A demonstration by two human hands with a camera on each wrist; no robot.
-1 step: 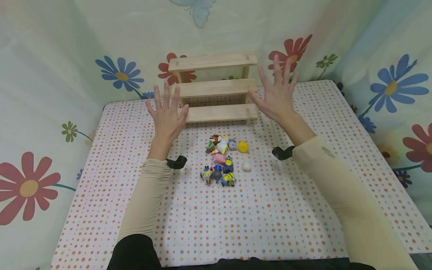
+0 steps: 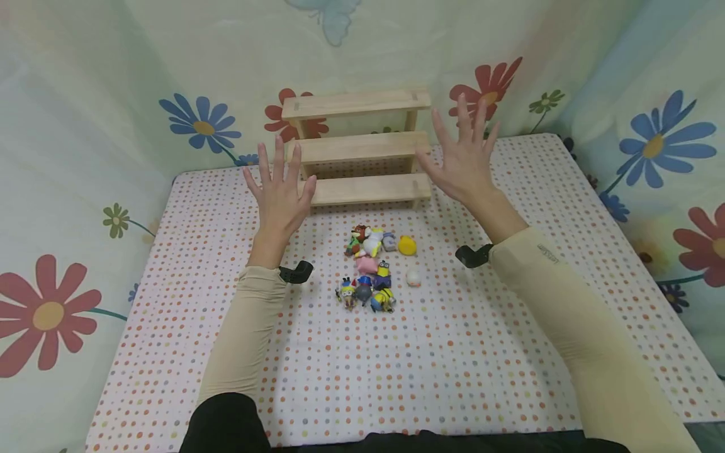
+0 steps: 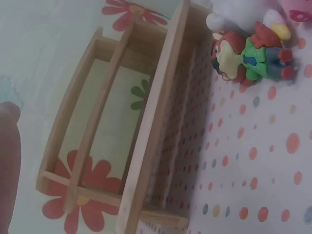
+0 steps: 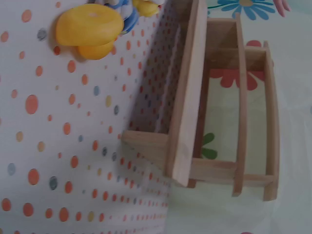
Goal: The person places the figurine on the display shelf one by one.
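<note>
My left hand [image 2: 280,201] is raised with fingers spread, near the left end of a three-step wooden shelf [image 2: 362,150]. At the shelf's right end my right hand [image 2: 466,157] is held up the same way, holding nothing. A cluster of small toy figures lies in front of the shelf: a fox-like figure in a green jacket [image 3: 261,61], a white figure [image 2: 372,242], a pink figure [image 2: 367,265], a yellow toy [image 4: 90,24], a small grey-blue figure [image 2: 389,241], a small white toy [image 2: 413,277] and several yellow-and-blue Minion figures [image 2: 383,300]. Neither hand touches a figure.
A white cloth with coloured dots [image 2: 430,371] covers the table. Behind and at both sides hangs a pale curtain with large flowers [image 2: 204,126]. Black wrist mounts [image 2: 297,272] stick out inward from both wrists.
</note>
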